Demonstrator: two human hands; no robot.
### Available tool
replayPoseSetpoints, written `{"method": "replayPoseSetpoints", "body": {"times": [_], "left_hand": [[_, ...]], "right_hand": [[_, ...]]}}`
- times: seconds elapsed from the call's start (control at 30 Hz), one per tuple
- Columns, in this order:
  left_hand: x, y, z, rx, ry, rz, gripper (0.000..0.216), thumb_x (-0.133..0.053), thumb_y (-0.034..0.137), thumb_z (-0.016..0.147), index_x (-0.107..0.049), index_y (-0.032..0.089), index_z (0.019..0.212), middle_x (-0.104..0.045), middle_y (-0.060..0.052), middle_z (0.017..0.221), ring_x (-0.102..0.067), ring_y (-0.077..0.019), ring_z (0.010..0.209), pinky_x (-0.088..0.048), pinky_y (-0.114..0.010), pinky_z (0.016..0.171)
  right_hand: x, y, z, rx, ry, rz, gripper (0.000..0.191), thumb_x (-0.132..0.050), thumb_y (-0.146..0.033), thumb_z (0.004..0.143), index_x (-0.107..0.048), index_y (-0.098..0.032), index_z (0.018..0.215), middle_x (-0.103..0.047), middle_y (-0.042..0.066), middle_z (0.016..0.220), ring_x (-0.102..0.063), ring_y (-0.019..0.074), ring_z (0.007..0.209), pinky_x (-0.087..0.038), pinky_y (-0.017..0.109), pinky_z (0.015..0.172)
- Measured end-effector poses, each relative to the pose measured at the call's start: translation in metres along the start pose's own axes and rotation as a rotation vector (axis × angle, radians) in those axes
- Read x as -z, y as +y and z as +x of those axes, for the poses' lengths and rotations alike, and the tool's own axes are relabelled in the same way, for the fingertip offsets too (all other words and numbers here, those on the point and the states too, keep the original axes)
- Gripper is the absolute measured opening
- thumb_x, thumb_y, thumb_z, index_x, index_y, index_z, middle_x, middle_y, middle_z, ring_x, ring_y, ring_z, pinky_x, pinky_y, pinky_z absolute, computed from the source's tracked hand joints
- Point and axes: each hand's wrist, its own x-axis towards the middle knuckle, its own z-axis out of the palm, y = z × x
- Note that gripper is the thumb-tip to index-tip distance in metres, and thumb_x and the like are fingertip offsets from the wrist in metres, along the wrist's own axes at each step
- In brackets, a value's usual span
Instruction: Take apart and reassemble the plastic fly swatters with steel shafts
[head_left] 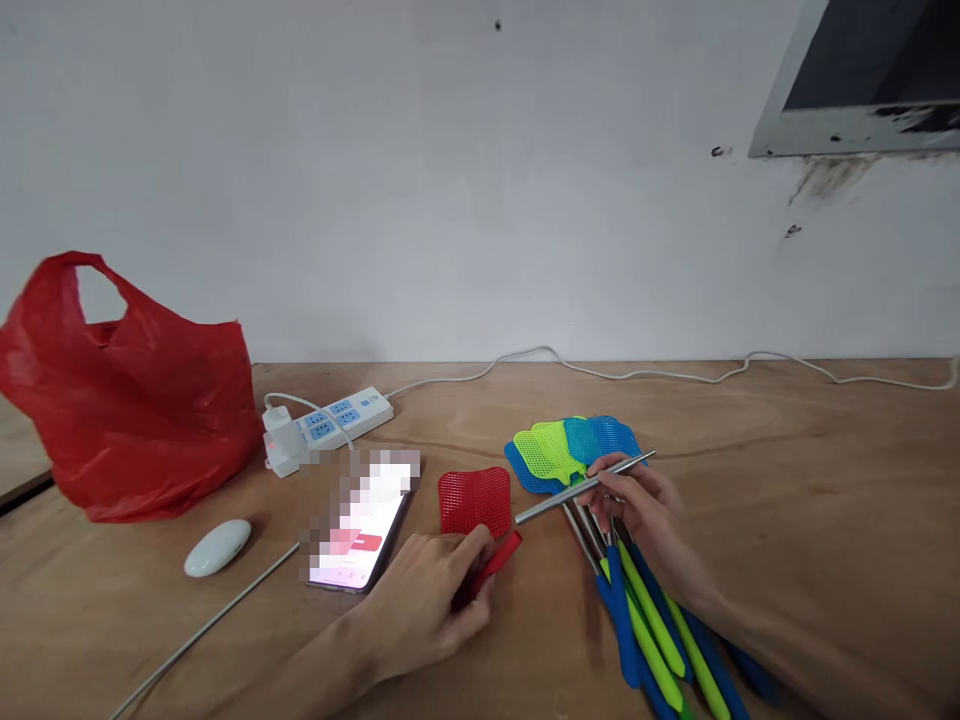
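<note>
My left hand (427, 600) rests on the wooden table (787, 480), fingers closed round the stem of a red fly-swatter head (474, 500) that lies flat in front of it. My right hand (637, 510) pinches a thin metal rod (581, 488), held slanted above the table with its lower end pointing toward the red piece. Under that hand lies a pile of finished fly swatters (577, 448) with blue and green mesh heads, metal shafts and blue and green handles (652, 630).
A red plastic bag (135, 400) stands at the left. Near it lie a white power strip (330, 425) with its cable along the wall, a lit phone (360, 530) and a small white oval object (217, 547). A screen corner (862, 90) shows at the upper right.
</note>
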Motion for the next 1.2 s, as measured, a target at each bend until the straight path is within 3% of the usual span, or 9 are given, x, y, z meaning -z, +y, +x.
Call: {"method": "replayPoseSetpoints", "body": {"times": [0.4,0.67,0.83,1.0,1.2], "left_hand": [[-0.004,-0.005,0.001,-0.06,0.065,0.0,0.005,-0.041,0.028,0.098,-0.044,0.024,0.096,-0.064,0.001,0.076,-0.059,-0.0197,0.061,-0.029,-0.029,0.054],[-0.005,-0.009,0.004,-0.131,0.09,-0.034,0.007,-0.04,0.028,0.102,-0.047,0.025,0.102,-0.068,-0.001,0.091,-0.066,-0.0217,0.078,-0.04,-0.029,0.063],[-0.005,-0.009,0.001,-0.14,0.094,-0.053,0.007,-0.041,0.028,0.103,-0.047,0.025,0.105,-0.069,-0.001,0.096,-0.067,-0.0217,0.082,-0.042,-0.029,0.066],[-0.009,-0.012,0.0,-0.12,0.125,-0.097,0.009,-0.041,0.031,0.103,-0.046,0.024,0.102,-0.068,0.0,0.088,-0.065,-0.0191,0.072,-0.039,-0.028,0.06],[-0.009,-0.01,0.0,-0.12,0.099,-0.144,0.008,-0.042,0.03,0.103,-0.047,0.024,0.101,-0.067,0.0,0.089,-0.064,-0.0175,0.075,-0.041,-0.027,0.064]], "right_hand": [[0.007,0.002,-0.005,-0.028,0.011,0.107,0.027,-0.083,-0.042,0.072,-0.069,-0.019,0.077,-0.07,0.002,0.063,-0.061,0.014,0.056,-0.048,0.021,0.048],[0.01,0.001,-0.003,-0.022,0.018,0.068,0.028,-0.084,-0.042,0.072,-0.069,-0.019,0.076,-0.07,0.002,0.062,-0.061,0.0134,0.054,-0.048,0.02,0.047],[0.015,0.002,-0.002,-0.075,-0.026,0.043,0.029,-0.085,-0.043,0.07,-0.071,-0.018,0.076,-0.07,0.003,0.061,-0.06,0.0132,0.054,-0.048,0.019,0.046],[0.019,-0.005,-0.002,-0.001,-0.098,-0.056,0.025,-0.083,-0.04,0.074,-0.075,-0.018,0.08,-0.072,0.003,0.065,-0.061,0.0121,0.055,-0.05,0.019,0.048],[0.015,-0.022,-0.008,0.017,-0.168,-0.147,0.026,-0.082,-0.043,0.074,-0.076,-0.018,0.081,-0.073,0.004,0.064,-0.064,0.0146,0.053,-0.053,0.023,0.048]]}}
